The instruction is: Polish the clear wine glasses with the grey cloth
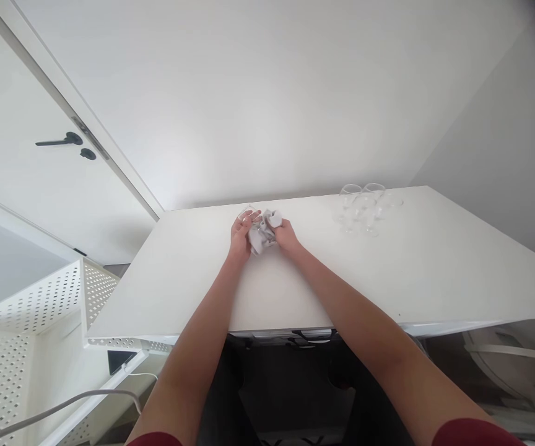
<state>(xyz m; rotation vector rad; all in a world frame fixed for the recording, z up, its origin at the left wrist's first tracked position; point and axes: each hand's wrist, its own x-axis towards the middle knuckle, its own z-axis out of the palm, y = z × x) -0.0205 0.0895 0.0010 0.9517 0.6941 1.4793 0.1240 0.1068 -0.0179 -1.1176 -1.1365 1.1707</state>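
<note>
Both my arms reach out over a white table (165, 291). My left hand (242, 232) is wrapped round a clear glass (247, 215) held low over the tabletop. My right hand (287, 235) is closed on a light grey cloth (262, 236), which is bunched against the glass between the two hands. The lower part of the glass is hidden by the cloth and my fingers.
Several clear stemmed glasses (365, 207) stand in a group at the table's far right. A white door with a black handle (63, 140) is at the left. A white perforated shelf (35, 303) stands left of the table. A wall runs behind the table.
</note>
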